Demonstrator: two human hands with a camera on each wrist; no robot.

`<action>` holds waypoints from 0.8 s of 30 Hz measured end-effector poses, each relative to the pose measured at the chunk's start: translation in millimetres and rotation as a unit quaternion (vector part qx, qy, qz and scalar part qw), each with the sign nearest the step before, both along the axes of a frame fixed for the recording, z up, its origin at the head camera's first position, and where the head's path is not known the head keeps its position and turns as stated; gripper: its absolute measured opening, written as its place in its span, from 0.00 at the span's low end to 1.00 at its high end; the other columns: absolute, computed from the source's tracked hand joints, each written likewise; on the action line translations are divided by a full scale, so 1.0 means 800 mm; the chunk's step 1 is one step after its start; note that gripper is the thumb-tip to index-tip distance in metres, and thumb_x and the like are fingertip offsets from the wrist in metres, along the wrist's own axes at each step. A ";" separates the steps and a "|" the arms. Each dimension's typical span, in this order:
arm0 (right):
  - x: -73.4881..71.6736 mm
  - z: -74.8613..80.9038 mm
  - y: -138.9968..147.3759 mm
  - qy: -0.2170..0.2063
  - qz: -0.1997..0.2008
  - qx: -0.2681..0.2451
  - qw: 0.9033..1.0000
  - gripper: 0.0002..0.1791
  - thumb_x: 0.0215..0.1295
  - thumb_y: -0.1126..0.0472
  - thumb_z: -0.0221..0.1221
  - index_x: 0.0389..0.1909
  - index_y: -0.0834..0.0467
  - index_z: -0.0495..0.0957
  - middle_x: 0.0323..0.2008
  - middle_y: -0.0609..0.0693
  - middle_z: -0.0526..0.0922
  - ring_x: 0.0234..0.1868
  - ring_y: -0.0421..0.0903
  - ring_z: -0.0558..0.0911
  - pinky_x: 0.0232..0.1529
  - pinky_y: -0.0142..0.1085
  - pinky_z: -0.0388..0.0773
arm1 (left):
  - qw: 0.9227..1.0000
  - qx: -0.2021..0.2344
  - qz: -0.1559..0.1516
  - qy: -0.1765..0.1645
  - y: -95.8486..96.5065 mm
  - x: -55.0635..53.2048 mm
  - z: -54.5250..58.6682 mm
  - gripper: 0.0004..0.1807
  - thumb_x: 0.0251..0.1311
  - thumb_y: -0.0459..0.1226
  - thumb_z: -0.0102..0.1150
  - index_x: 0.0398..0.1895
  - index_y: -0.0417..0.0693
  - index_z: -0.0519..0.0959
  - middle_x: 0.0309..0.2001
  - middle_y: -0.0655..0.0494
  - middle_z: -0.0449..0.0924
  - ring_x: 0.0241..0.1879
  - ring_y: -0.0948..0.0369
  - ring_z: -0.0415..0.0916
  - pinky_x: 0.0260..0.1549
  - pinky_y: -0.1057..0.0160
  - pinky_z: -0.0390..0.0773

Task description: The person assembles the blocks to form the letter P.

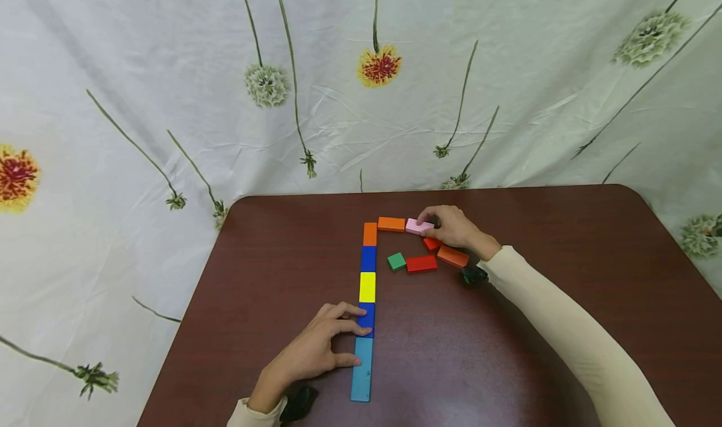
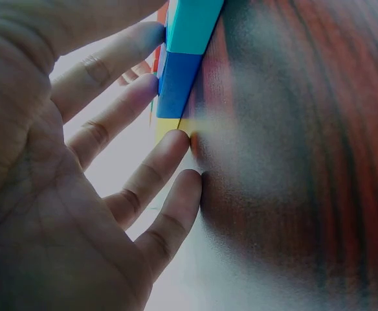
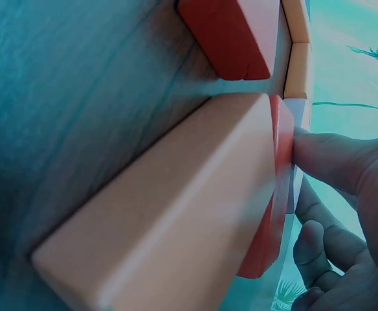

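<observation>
My right hand [image 1: 454, 227] pinches a pink block [image 1: 416, 226] between thumb and fingers, at the right end of a short row. Left of it lies an orange block [image 1: 392, 224], beside the top of a straight column. That column holds another orange block [image 1: 370, 234], a blue block [image 1: 368, 259], a yellow block [image 1: 368, 287], a second blue block [image 1: 369, 320] and a long light-blue block [image 1: 362, 380]. With extended fingers, my left hand [image 1: 316, 345] touches the column's lower part, fingertips on the lower blue block and thumb at the light-blue one.
Under the right hand lie a small red block [image 1: 431, 244] and a reddish-orange block [image 1: 453, 256]. A larger red block [image 1: 422, 264] and a green block [image 1: 397, 261] lie nearby. The dark brown table [image 1: 479, 364] ends at a flowered white cloth [image 1: 338, 113] behind.
</observation>
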State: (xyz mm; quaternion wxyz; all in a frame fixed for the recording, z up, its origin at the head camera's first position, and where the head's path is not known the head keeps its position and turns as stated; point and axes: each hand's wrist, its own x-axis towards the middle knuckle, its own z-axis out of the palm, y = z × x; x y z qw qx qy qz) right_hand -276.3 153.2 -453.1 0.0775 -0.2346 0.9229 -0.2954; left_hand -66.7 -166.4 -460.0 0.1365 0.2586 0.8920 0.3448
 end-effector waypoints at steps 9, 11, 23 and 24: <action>-0.001 0.000 -0.001 0.004 0.002 0.001 1.000 0.11 0.62 0.61 0.68 0.46 0.55 0.84 0.46 0.53 0.86 0.34 0.47 0.74 0.51 0.48 0.69 | 1.000 0.000 0.000 0.002 0.000 0.001 0.001 0.23 0.53 0.46 0.76 0.54 0.59 0.85 0.66 0.65 0.72 0.61 0.58 0.63 0.59 0.50 0.71; -0.001 0.000 -0.001 0.002 0.000 0.002 1.000 0.11 0.63 0.60 0.68 0.46 0.55 0.84 0.46 0.53 0.86 0.34 0.48 0.75 0.52 0.49 0.69 | 1.000 0.000 0.000 0.002 0.000 0.001 0.001 0.23 0.53 0.46 0.75 0.54 0.59 0.85 0.66 0.65 0.72 0.61 0.58 0.63 0.59 0.50 0.71; 0.001 0.001 -0.002 0.001 -0.001 0.005 1.000 0.11 0.63 0.60 0.68 0.46 0.54 0.84 0.46 0.52 0.86 0.29 0.46 0.72 0.49 0.46 0.67 | 1.000 0.004 0.000 0.002 0.000 0.000 0.002 0.23 0.53 0.45 0.76 0.54 0.58 0.85 0.66 0.64 0.72 0.61 0.57 0.63 0.59 0.50 0.71; 0.001 0.000 -0.002 0.002 0.000 0.005 1.000 0.12 0.63 0.61 0.68 0.47 0.55 0.84 0.46 0.53 0.86 0.29 0.46 0.72 0.50 0.47 0.67 | 1.000 0.004 -0.001 0.002 0.000 0.000 0.002 0.23 0.53 0.45 0.76 0.54 0.58 0.85 0.66 0.64 0.72 0.61 0.57 0.63 0.59 0.50 0.71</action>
